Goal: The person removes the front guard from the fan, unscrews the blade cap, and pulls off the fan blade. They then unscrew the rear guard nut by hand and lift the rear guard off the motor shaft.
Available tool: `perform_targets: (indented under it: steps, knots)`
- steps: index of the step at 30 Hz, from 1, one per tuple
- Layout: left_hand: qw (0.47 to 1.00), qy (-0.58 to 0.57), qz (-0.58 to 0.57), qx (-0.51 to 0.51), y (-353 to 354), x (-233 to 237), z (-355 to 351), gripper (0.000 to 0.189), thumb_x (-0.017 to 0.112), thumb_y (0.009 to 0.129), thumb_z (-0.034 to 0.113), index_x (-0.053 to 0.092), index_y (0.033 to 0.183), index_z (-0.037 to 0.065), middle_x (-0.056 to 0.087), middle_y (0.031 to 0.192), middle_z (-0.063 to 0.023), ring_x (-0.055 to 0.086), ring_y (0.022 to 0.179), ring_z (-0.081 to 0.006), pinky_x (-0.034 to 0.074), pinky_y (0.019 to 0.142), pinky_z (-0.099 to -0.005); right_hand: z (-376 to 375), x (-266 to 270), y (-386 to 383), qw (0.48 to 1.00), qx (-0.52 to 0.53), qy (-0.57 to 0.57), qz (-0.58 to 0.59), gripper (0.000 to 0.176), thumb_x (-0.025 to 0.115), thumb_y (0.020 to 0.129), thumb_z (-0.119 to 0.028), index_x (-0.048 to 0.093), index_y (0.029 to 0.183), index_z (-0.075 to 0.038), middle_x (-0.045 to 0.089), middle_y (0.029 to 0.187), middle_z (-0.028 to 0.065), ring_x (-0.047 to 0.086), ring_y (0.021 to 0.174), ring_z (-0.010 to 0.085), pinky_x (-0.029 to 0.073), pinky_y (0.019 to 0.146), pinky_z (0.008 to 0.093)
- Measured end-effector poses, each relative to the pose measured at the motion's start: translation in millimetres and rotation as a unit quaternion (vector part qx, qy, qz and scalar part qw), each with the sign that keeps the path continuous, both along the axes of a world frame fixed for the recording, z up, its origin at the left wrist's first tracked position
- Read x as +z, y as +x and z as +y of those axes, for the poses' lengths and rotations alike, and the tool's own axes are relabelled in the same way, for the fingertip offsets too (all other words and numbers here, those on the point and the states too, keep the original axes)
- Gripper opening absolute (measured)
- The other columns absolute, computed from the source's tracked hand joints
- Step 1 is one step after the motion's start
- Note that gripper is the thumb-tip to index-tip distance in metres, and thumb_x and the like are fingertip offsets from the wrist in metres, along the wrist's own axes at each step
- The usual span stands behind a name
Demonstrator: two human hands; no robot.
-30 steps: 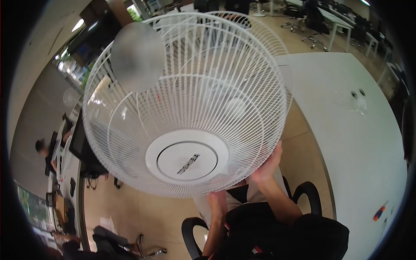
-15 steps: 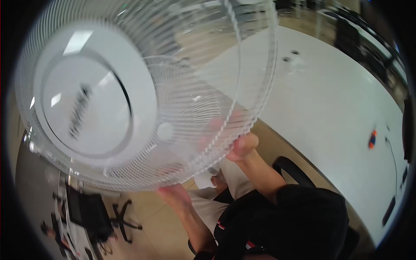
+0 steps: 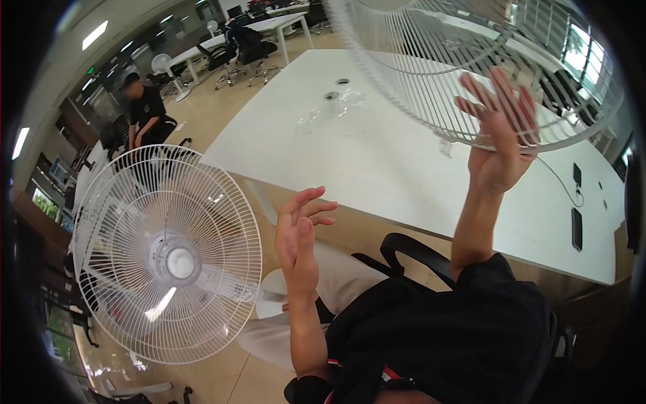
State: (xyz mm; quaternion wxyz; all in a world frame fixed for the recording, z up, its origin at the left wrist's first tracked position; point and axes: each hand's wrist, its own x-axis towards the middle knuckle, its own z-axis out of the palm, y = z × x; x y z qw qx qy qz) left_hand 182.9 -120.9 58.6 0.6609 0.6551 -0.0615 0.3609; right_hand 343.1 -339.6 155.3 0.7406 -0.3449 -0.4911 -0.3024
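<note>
My right hand (image 3: 501, 145) holds the white front fan grille (image 3: 431, 101) by its lower rim, raised above the table. Its fingers show through the wires, and the upper part of the grille runs out of view. My left hand (image 3: 301, 246) is empty, with its fingers apart, just right of the fan and not touching it. The white fan (image 3: 222, 256) stands with its wire cage toward me, the round centre knob (image 3: 181, 263) exposed and pale see-through blades around it. Part of a white round base (image 3: 271, 296) shows beside my leg.
A white table (image 3: 397, 175) carries crumpled clear plastic (image 3: 333, 108), cable holes, a dark phone-like object (image 3: 577, 229) and a thin cable. A black chair armrest (image 3: 414, 252) is by the table edge. Another person (image 3: 149, 111) sits at the far left.
The front grille was in both hands close before my face. Now it has gone up and right in my right hand alone, and my left hand has let go. The fan behind is uncovered.
</note>
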Motion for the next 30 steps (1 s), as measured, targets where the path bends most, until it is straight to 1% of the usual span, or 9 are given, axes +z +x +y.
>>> perform_targets:
  steps: [1,3,4,7,9,12,16,28,30]
  knots:
    - [1.000,-0.006,-0.002,-0.006,2.9,-2.1,0.0,0.055,0.041,0.109,0.038,0.047,0.135,-0.010,0.060,0.129,-0.0260,0.068,0.105,-0.0306,0.055,0.082,-0.0362,-3.5,1.9,-0.9,0.990,-0.116,-0.073,-0.020,0.041,0.065,0.089,-0.001,0.061,0.130,0.002,0.063,0.132,0.0252,0.067,0.114,0.0421,0.062,0.088,0.0483]
    - [1.000,-0.013,-0.004,-0.017,7.3,-5.3,0.4,0.055,0.041,0.109,0.039,0.048,0.134,-0.010,0.060,0.129,-0.0258,0.068,0.105,-0.0301,0.055,0.082,-0.0359,-11.7,3.6,-1.5,0.916,-0.338,-0.210,-0.056,0.031,0.071,0.087,0.002,0.070,0.118,0.007,0.070,0.120,0.0244,0.071,0.110,0.0345,0.062,0.086,0.0426]
    - [1.000,-0.019,-0.002,-0.022,9.1,-7.9,2.7,0.054,0.041,0.109,0.038,0.048,0.133,-0.010,0.060,0.129,-0.0257,0.068,0.104,-0.0301,0.055,0.082,-0.0357,-15.0,2.8,1.8,0.872,-0.397,-0.266,-0.108,0.027,0.075,0.080,0.002,0.075,0.106,0.003,0.075,0.114,0.0170,0.073,0.108,0.0238,0.061,0.087,0.0356]
    - [0.999,-0.034,0.008,-0.029,9.3,-17.6,11.7,0.053,0.041,0.109,0.037,0.049,0.133,-0.010,0.060,0.129,-0.0253,0.068,0.104,-0.0302,0.055,0.082,-0.0351,-2.7,3.6,9.9,0.806,-0.383,-0.414,-0.183,0.041,0.077,0.072,0.001,0.076,0.112,-0.008,0.075,0.116,0.0059,0.074,0.100,0.0234,0.061,0.081,0.0318]
    - [0.999,-0.043,0.019,-0.022,9.0,-22.1,18.4,0.052,0.041,0.109,0.036,0.049,0.132,-0.010,0.060,0.129,-0.0249,0.069,0.104,-0.0304,0.056,0.081,-0.0348,1.1,-24.5,32.0,0.746,-0.385,-0.506,-0.197,0.046,0.078,0.069,-0.002,0.076,0.114,-0.014,0.075,0.117,0.0004,0.074,0.095,0.0231,0.060,0.078,0.0311]
    - [0.997,-0.067,0.023,-0.016,9.2,-34.2,33.2,0.050,0.042,0.108,0.033,0.049,0.132,-0.010,0.060,0.129,-0.0247,0.069,0.104,-0.0308,0.056,0.081,-0.0346,-2.4,-66.5,64.0,0.678,-0.346,-0.632,-0.148,0.047,0.079,0.071,-0.008,0.075,0.117,-0.017,0.074,0.118,-0.0010,0.073,0.092,0.0222,0.060,0.075,0.0322]
    - [0.996,-0.087,0.031,0.006,7.8,-47.2,45.9,0.048,0.041,0.108,0.031,0.050,0.132,-0.009,0.060,0.128,-0.0253,0.069,0.103,-0.0314,0.056,0.080,-0.0356,3.2,-104.2,83.7,0.650,-0.312,-0.680,-0.136,0.042,0.077,0.073,-0.008,0.077,0.114,-0.016,0.075,0.118,-0.0004,0.073,0.088,0.0226,0.058,0.071,0.0344]
    - [0.988,-0.136,0.045,0.057,-22.7,-53.0,61.1,0.038,0.050,0.105,0.021,0.054,0.131,-0.007,0.062,0.128,-0.0255,0.069,0.105,-0.0305,0.054,0.082,-0.0376,25.9,-139.9,109.9,0.681,-0.294,-0.654,-0.144,0.044,0.075,0.073,-0.005,0.074,0.116,-0.016,0.074,0.120,0.0011,0.073,0.092,0.0250,0.059,0.074,0.0359]
    - [0.986,-0.144,0.044,0.076,-34.7,-51.3,60.8,0.035,0.051,0.105,0.019,0.055,0.130,-0.005,0.063,0.129,-0.0238,0.069,0.105,-0.0298,0.053,0.084,-0.0368,27.2,-141.6,105.1,0.669,-0.291,-0.680,-0.078,0.043,0.075,0.074,-0.004,0.074,0.115,-0.015,0.073,0.120,0.0018,0.073,0.093,0.0255,0.059,0.077,0.0368]
